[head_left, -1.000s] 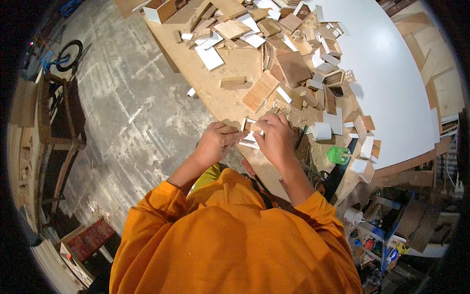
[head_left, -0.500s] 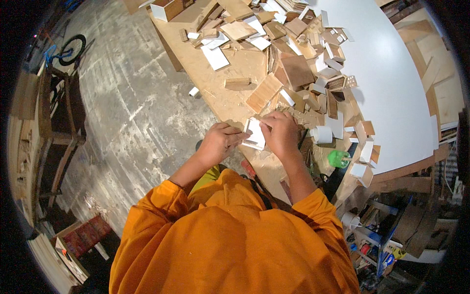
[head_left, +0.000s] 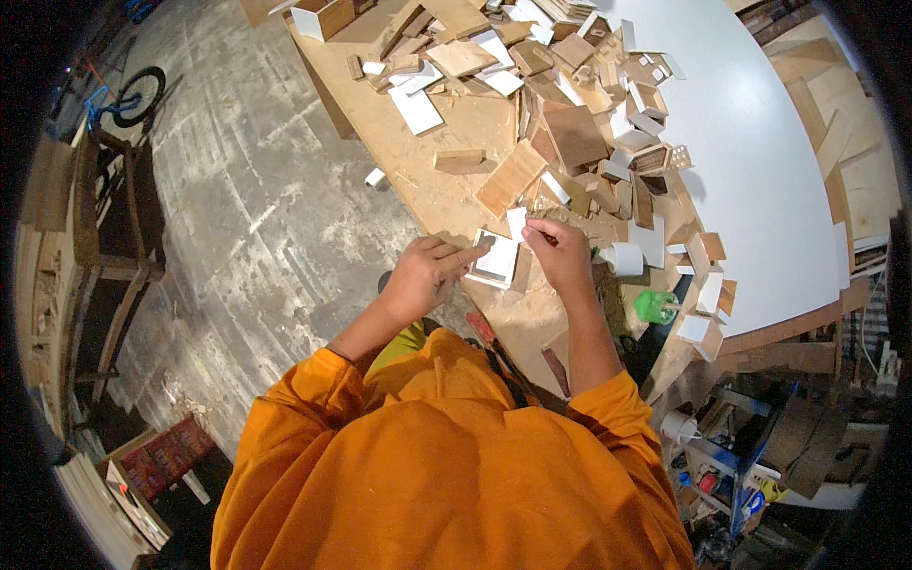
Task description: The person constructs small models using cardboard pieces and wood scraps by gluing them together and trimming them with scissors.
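A small shallow white tray with a raised rim lies near the left edge of the workbench, right in front of me. My left hand grips its left side, the forefinger reaching over the rim to the inside; a dark patch shows by that fingertip. Just beyond the tray, my right hand pinches a small flat white piece between thumb and fingers. The piece stands apart from my left hand, close to the tray's far right corner. A wooden board lies past it.
The workbench carries a heap of wood offcuts and a loose wood block. To the right are a white cup, a green plastic container and a large white panel. Concrete floor lies left.
My right hand has drawn back from the tray, up and to the right, with the small white piece now showing in its fingers. My left hand stays at the tray.
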